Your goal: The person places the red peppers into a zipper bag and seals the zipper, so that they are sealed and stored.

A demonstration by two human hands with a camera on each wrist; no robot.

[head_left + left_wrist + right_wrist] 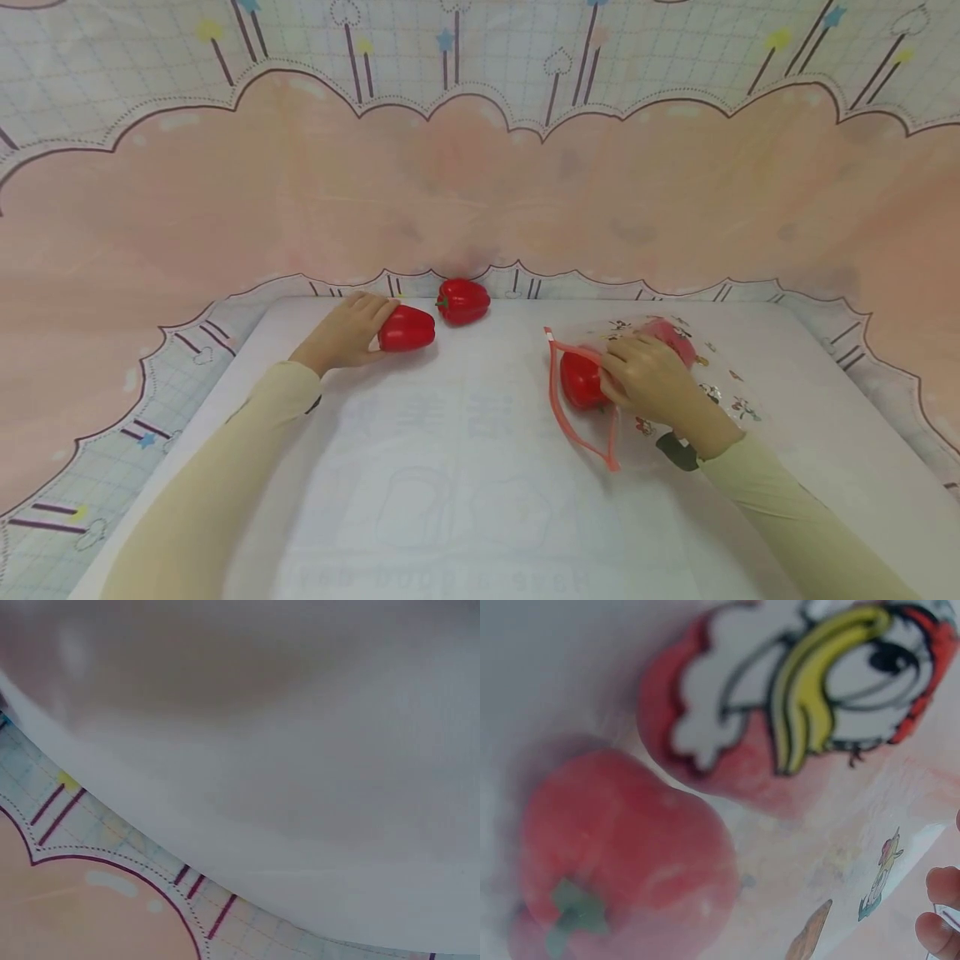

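Observation:
In the head view my left hand [347, 335] grips a red bell pepper [406, 328] by its left end, at the table's back left. Just right of it lies another red bell pepper [462, 301] with a green stem. My right hand [651, 382] pinches the upper side of a clear plastic bag [628, 446] with a coral-edged mouth and cartoon prints. Inside the bag one red pepper [582, 378] sits by the mouth, and another [670, 340] lies deeper. The right wrist view shows a stemmed pepper [630, 840] through the film and fingertips [939, 934] at the right edge.
A white table [450, 483] spreads under both hands. Behind and beside it hangs a peach cloth [450, 200] with drawn scallops and stars. The left wrist view holds mostly the white tabletop [360, 810], its edge and blurred shading.

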